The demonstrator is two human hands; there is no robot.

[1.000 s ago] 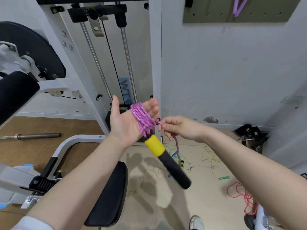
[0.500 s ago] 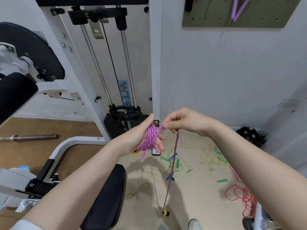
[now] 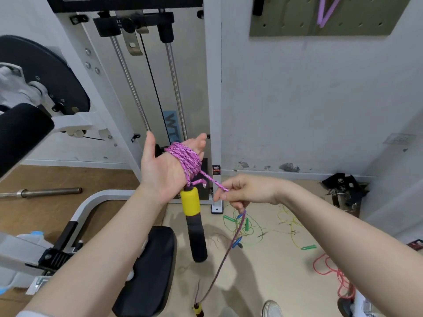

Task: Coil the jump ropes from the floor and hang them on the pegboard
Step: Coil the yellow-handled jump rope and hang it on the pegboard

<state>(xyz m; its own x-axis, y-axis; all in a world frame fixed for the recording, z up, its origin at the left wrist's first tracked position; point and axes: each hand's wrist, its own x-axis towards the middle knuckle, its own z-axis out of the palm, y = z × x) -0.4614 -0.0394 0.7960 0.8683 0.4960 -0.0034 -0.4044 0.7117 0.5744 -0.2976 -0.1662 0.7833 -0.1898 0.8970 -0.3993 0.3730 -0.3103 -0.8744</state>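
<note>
The left hand (image 3: 169, 165), palm up with fingers straight, has the pink jump rope (image 3: 186, 160) coiled around them, its yellow-and-black handle (image 3: 193, 221) hanging below, while the right hand (image 3: 246, 191) pinches the free strand that drops toward the beige floor (image 3: 274, 271). Green, yellow and red ropes (image 3: 295, 229) lie tangled there beside a white wall (image 3: 309, 99), a cable machine (image 3: 158, 76) and a padded bench (image 3: 148, 266). High on the wall, an olive pegboard (image 3: 286, 26) carries a purple rope (image 3: 326, 10).

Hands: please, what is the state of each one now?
Left hand: open, fingers straight, purple jump rope coiled around it.
Right hand: closed, pinching the same rope.
</note>
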